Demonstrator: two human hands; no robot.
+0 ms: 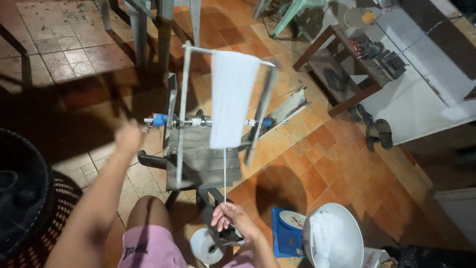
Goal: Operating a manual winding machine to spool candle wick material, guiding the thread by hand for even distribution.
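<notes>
Right hand [233, 218], nearest the lens at 6 o'clock, pinches a white strand [224, 176] that runs up to the yarn band [230, 99] on the winding reel [218, 114]. Left hand [128, 137], at 9 o'clock, is blurred at the crank; its grip cannot be told. Risk: a slack pinch could let the strand snag or snap. White bowl [342, 218] at 4 o'clock holds white fibre; a white spool [206, 246] lies below the right hand.

The spinning reel [223, 106] of white thread fills the middle, its blurred arms blocking any reach across. Open tiled floor [327, 164] lies to its right. A dark basket [29, 198] crowds the left; a white bowl [333, 235] and blue scale [287, 231] close off the lower right.
</notes>
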